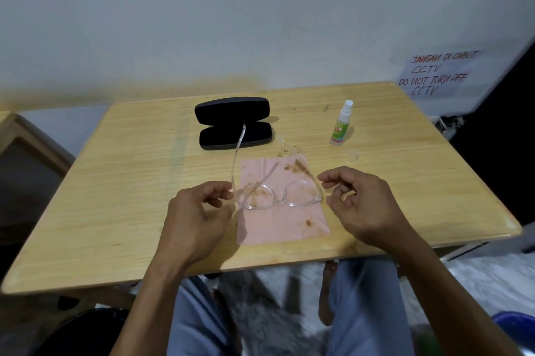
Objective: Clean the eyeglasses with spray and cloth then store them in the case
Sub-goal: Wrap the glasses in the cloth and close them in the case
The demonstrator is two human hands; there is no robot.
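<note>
The clear-framed eyeglasses (282, 196) are held just above the pink cloth (282, 222) on the worktop (115, 182), pinched at the hinge corners by the left hand (199, 210) and right hand (359, 199). The frame is judged light, thin and easily bent, so it is best gripped at the hinges, not the lenses. The open case (234, 124) and spray bottle (341, 124) are set farther back.

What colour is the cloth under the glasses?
Pink, with brown stains. The cleaning cloth shows best in the head view, the only view.
</note>
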